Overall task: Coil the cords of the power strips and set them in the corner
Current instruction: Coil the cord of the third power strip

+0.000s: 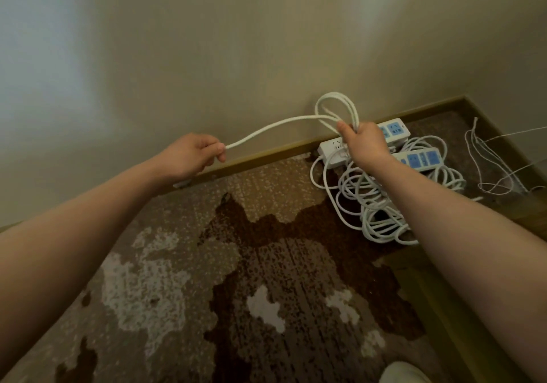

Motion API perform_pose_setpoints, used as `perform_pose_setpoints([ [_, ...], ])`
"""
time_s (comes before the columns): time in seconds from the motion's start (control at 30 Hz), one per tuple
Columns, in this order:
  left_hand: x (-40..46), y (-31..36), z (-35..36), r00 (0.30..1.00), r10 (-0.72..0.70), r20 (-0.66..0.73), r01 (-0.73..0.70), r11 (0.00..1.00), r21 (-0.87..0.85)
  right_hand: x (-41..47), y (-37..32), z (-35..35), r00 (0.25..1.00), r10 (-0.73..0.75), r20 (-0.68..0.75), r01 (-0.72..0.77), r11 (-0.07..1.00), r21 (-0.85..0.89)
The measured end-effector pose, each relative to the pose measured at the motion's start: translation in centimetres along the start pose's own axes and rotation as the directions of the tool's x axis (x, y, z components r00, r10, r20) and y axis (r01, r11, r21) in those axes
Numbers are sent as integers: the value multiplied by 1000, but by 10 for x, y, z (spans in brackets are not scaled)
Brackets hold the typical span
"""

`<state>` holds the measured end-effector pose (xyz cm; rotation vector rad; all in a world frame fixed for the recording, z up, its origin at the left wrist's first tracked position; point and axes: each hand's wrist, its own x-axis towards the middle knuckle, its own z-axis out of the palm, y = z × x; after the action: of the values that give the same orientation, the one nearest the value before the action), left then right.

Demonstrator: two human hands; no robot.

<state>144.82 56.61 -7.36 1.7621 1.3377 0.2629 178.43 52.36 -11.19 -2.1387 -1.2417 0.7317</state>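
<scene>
A white cord [272, 128] is stretched roughly left to right between the hands: its free run is pinched by the left hand [192, 154], its upright loops gripped by the right hand [362, 143], above power strips [414, 157] lying on the carpet [207, 264] near the corner.

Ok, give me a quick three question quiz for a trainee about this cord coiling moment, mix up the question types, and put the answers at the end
1. True or false: the right hand holds several loops of white cord.
2. Multiple choice: what does the left hand do? A. Rests flat on the carpet. B. Pinches a stretch of the cord running to the loops. C. Holds a power strip.
3. Fill in: the power strips on the carpet lie among loose cords near the ____ of the room.

Key: 1 true. 2 B. 3 corner.
</scene>
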Motion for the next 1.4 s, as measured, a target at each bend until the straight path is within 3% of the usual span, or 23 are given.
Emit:
perform_pose_setpoints([
  [0.2, 15, 35, 52, 987, 13, -163, -42, 984, -175, -5, 1, 14, 993, 106, 58, -118, 953, 279],
  [0.33, 26, 60, 98, 994, 25, -110, -31, 998, -52, -5, 2, 15, 977, 181, 110, -210, 898, 386],
  [0.43, 31, 77, 128, 994, 85, -74, -81, 995, 53, -11, 5, 18, 980, 151, 131, -195, 865, 462],
  [0.7, 44, 98, 159, 1000, 20, -11, -19, 996, 90, -23, 8, 18, 987, 72, 140, -139, 822, 552],
  [0.87, 46, 100, 161, 994, 105, 15, -106, 992, 68, -24, 6, 20, 992, 34, 122, -95, 837, 539],
  [1.03, 45, 92, 164, 991, 115, 62, -109, 990, -84, -21, -1, 16, 992, 82, 97, -121, 845, 520],
  [1.17, 40, 89, 167, 942, 139, 304, -8, 919, -394, -19, -4, 18, 971, 153, 186, -238, 731, 640],
  [1.4, 57, 90, 169, 932, 72, 356, -4, 982, -188, -15, -11, 15, 927, 84, 366, -369, 390, 844],
])
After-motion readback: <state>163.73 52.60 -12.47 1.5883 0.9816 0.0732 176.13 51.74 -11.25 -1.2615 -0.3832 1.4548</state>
